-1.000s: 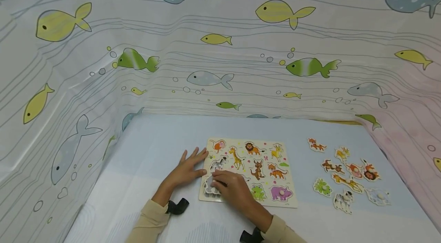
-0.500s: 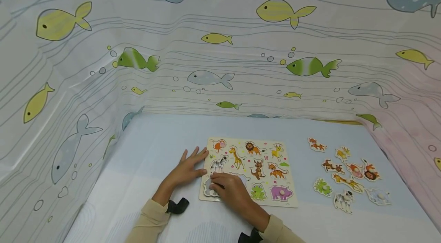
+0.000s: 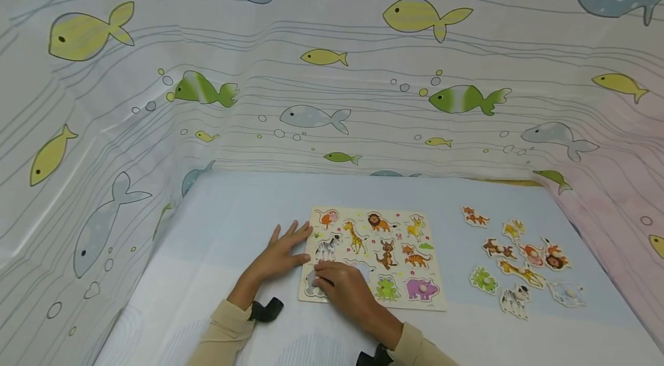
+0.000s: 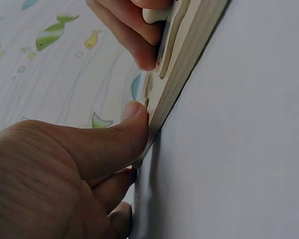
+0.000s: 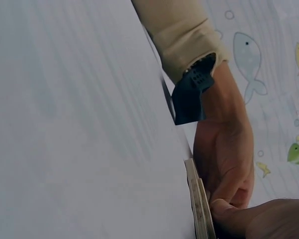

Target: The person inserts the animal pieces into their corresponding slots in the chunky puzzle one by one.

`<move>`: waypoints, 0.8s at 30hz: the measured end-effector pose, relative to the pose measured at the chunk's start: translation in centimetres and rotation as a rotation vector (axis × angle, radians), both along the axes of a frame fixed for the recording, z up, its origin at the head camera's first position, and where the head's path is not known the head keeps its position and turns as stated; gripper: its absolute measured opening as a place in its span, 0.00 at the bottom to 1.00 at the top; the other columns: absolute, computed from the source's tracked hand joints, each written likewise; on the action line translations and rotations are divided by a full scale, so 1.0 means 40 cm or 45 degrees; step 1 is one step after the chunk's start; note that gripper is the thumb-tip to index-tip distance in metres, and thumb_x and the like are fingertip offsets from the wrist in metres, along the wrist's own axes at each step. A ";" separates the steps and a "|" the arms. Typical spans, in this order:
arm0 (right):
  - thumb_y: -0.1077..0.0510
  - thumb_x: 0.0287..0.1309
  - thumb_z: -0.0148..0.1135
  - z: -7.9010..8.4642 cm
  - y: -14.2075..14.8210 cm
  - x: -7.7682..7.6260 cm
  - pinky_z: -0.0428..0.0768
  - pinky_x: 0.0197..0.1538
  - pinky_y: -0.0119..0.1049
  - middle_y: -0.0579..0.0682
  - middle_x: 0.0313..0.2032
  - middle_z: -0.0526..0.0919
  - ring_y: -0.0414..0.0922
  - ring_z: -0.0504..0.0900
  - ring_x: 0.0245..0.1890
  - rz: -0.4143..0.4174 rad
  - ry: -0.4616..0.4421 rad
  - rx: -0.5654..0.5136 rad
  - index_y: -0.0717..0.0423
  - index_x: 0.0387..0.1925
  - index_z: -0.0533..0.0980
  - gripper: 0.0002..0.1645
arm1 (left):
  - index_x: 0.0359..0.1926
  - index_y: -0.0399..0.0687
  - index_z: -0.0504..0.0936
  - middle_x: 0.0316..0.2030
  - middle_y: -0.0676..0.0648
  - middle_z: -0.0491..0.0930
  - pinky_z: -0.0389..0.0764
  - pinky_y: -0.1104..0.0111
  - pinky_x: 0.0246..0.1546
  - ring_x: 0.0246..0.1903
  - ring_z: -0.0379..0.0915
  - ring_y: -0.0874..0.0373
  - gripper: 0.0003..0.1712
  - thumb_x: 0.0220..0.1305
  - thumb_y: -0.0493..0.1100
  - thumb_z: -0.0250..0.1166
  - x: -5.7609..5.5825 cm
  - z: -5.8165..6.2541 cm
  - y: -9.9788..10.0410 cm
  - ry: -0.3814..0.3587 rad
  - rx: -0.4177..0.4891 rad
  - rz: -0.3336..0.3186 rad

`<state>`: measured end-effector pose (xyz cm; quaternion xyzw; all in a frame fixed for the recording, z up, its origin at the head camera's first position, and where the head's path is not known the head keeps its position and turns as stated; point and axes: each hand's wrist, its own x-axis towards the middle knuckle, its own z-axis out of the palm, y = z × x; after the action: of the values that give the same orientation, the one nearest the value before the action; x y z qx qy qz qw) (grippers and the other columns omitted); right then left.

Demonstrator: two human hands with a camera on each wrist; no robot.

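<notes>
Left hand (image 3: 277, 256) spread, touching board (image 3: 372, 257) at left edge. Right hand (image 3: 349, 291) pinches grey piece (image 3: 316, 290) by knob (image 4: 155, 16), near-left corner. Loose pieces (image 3: 521, 274) on surface (image 3: 233, 210), right.

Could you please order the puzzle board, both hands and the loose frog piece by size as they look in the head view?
Largest to smallest:
puzzle board
left hand and right hand, too alike to rank
loose frog piece
</notes>
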<state>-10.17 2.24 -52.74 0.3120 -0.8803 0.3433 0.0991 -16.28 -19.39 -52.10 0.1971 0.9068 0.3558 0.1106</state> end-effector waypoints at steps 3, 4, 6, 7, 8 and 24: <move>0.54 0.59 0.70 -0.003 -0.001 -0.001 0.83 0.59 0.34 0.44 0.48 0.89 0.40 0.85 0.54 -0.007 -0.002 0.010 0.53 0.42 0.88 0.11 | 0.74 0.41 0.62 0.76 0.43 0.56 0.25 0.40 0.76 0.78 0.40 0.40 0.42 0.63 0.44 0.68 0.000 -0.001 -0.001 0.010 0.011 -0.007; 0.54 0.59 0.70 -0.004 -0.001 -0.001 0.83 0.59 0.34 0.44 0.48 0.89 0.40 0.85 0.55 -0.008 -0.001 0.013 0.53 0.42 0.88 0.11 | 0.74 0.41 0.62 0.76 0.43 0.56 0.24 0.40 0.76 0.78 0.40 0.40 0.42 0.63 0.44 0.68 0.000 -0.001 -0.001 0.010 0.013 -0.008; 0.54 0.59 0.70 -0.004 -0.002 -0.001 0.83 0.59 0.34 0.44 0.48 0.89 0.40 0.85 0.55 -0.009 -0.001 0.017 0.53 0.42 0.88 0.11 | 0.74 0.41 0.62 0.76 0.43 0.56 0.25 0.41 0.76 0.78 0.40 0.40 0.42 0.63 0.44 0.68 0.000 -0.002 -0.001 0.011 0.011 -0.006; 0.54 0.59 0.70 -0.005 -0.002 -0.001 0.83 0.59 0.34 0.44 0.48 0.89 0.40 0.85 0.55 -0.010 0.002 0.021 0.53 0.42 0.88 0.11 | 0.74 0.41 0.62 0.76 0.43 0.56 0.25 0.41 0.76 0.78 0.40 0.40 0.42 0.63 0.44 0.68 0.000 -0.001 -0.001 0.011 0.006 -0.005; 0.54 0.58 0.71 -0.005 -0.003 -0.001 0.83 0.59 0.34 0.45 0.48 0.89 0.40 0.85 0.55 -0.009 0.004 0.023 0.53 0.42 0.88 0.12 | 0.74 0.41 0.62 0.76 0.42 0.56 0.25 0.40 0.76 0.78 0.40 0.39 0.42 0.63 0.44 0.68 0.001 -0.002 -0.001 0.018 0.007 -0.004; 0.55 0.62 0.68 -0.005 -0.007 0.003 0.81 0.62 0.34 0.46 0.52 0.86 0.41 0.81 0.59 -0.002 -0.010 0.099 0.55 0.46 0.86 0.13 | 0.74 0.41 0.62 0.76 0.44 0.55 0.23 0.41 0.76 0.79 0.39 0.41 0.42 0.63 0.43 0.68 -0.006 -0.007 0.002 -0.009 0.010 0.004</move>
<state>-10.03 1.96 -52.95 0.3133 -0.8937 0.3100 0.0836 -16.52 -19.32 -52.39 0.1949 0.9053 0.3604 0.1123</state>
